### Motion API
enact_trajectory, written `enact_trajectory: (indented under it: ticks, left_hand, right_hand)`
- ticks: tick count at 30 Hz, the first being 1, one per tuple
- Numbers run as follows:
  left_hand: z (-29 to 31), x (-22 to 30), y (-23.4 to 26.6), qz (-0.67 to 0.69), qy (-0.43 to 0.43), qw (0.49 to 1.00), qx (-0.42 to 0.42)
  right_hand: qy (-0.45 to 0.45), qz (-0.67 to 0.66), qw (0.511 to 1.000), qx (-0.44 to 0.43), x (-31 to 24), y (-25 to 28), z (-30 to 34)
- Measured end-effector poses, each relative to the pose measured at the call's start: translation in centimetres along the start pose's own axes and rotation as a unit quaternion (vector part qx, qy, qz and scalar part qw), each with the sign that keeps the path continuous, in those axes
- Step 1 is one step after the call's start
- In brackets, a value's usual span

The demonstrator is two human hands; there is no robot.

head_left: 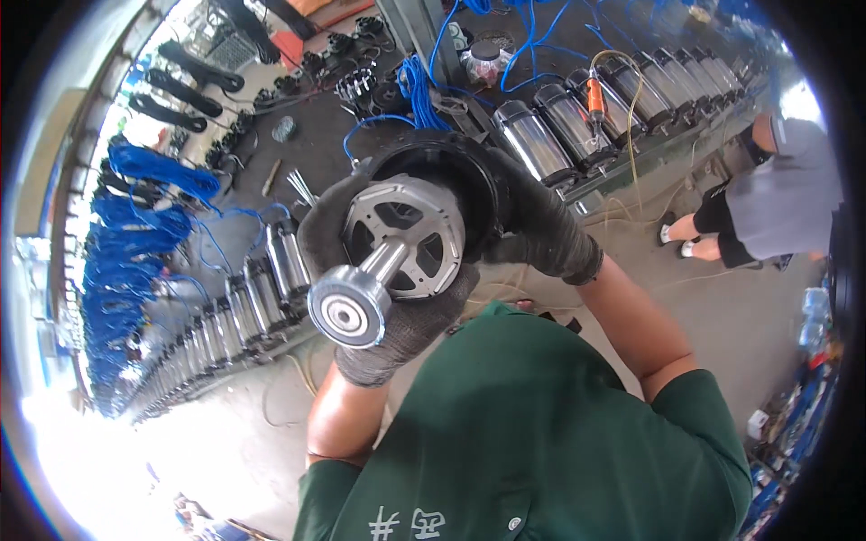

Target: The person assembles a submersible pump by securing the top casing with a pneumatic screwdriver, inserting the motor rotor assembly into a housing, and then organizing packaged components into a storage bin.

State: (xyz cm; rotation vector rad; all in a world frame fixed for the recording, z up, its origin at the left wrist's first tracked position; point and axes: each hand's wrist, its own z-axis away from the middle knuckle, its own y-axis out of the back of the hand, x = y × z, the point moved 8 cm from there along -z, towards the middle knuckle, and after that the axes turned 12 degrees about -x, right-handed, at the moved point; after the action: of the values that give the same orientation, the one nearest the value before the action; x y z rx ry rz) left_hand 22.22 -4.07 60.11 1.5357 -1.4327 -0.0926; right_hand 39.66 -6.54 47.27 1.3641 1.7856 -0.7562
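Metal meets black plastic or coated casting in the middle of the view: a spoked metal piece (399,196) sits across the mouth of a black ring-shaped housing (494,180), both raised before the person's green shirt (541,406) and near the bench (257,167). How deep the piece sits in the housing cannot be told. The left hand (419,320) has its grip curled beneath the spoked piece, probably to bear its weight where the shaft juts out toward the wearer. The right hand (546,221) has its grip closed around the housing's right side, likely to steady it; its far fingers are hidden. Having 2 hands on opposite sides seems to suit a bulky, perhaps heavy load, and the dark knit gloves should help against slick metal.

The disc is matt grey, cut with rounded windows; its smooth shaft ends in a thick, bright drum with concentric rings. Along the bench edges, mirror-bright cylinders (532,140) with dark end caps stand in rows, presumably for easy reach. Blue cable coils (149,162) are gathered in loops, perhaps against tangling. An orange tool (595,97) hangs beside a yellow hose (640,86).
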Motion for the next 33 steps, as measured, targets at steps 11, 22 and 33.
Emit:
enact_trajectory:
  ticks: [11, 22, 33]
  left_hand:
    - [0.6, 0.3, -1.2, -0.045, -0.014, 0.993, 0.104]
    - [0.6, 1.2, -1.7, -0.166, -0.030, 0.983, 0.073]
    - [0.7, 3.1, -3.3, -0.153, -0.114, 0.981, 0.042]
  right_hand:
    - [0.006, -0.163, 0.984, 0.067, -1.7, 0.3, -1.2]
    - [0.008, -0.202, 0.977, 0.068, -1.0, 1.7, -0.5]
    - [0.060, -0.120, 0.990, 0.051, 0.7, 3.7, 1.9]
